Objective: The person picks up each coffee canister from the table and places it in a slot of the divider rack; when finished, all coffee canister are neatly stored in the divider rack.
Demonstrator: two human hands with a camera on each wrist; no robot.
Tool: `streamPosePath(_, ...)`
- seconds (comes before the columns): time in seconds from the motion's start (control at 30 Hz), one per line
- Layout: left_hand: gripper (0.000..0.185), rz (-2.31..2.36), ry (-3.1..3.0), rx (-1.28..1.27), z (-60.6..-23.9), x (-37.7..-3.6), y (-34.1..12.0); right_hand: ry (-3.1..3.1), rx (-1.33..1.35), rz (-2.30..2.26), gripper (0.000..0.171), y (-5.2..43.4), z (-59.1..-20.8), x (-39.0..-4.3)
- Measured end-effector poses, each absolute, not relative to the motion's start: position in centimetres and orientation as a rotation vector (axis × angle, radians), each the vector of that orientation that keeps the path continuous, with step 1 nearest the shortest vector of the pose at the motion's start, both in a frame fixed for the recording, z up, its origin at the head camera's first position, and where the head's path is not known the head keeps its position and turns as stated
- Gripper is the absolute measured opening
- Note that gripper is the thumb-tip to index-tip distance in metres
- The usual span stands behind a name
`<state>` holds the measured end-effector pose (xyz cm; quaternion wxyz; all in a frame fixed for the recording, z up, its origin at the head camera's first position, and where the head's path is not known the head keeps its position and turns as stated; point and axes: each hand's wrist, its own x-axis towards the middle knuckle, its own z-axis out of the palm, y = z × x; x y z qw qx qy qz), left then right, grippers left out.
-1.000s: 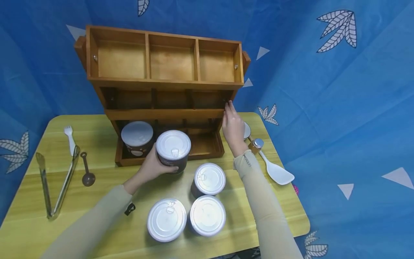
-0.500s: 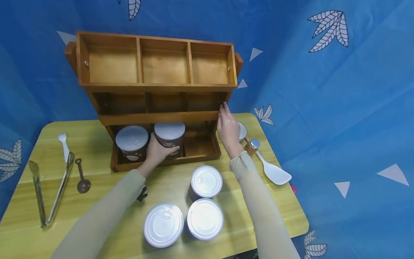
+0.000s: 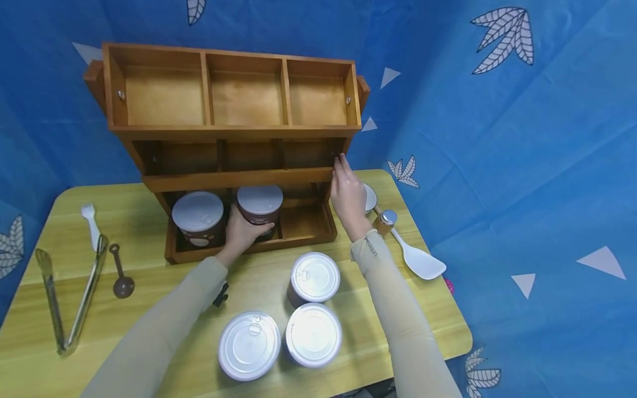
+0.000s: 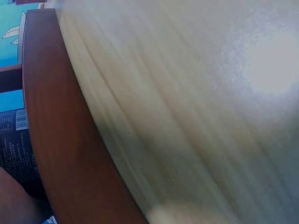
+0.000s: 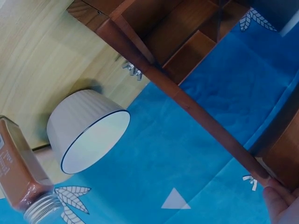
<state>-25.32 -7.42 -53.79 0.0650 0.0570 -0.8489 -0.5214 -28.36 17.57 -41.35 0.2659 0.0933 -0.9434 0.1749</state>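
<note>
Canister, dark with a white lid, centre frame in the wooden rack's bottom tier; my left hand wraps it. Right hand, fingers straight, steadies the rack's right post. Risk, I judge: lid catching the shelf above.

barcode and tiny unreadable print on dark can label

The left wrist view is mostly a blurry tabletop. The canister label is too small to read, and the left hand covers its lower half. The white cup hides behind the right hand.
</note>
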Motion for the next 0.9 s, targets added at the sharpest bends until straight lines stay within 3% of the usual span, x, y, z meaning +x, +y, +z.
streamPosePath(0.63,0.11,-1.629,-2.535,0.119,-53.2,-22.7,-7.7,-2.528,0.245,0.469,0.037,17.7,-41.3,-28.5)
streamPosePath(0.9,0.107,-1.368,-2.499,-0.33,-53.3,-17.1,-9.1,-2.544,0.256,0.471,0.038,17.6,-41.4,-28.5)
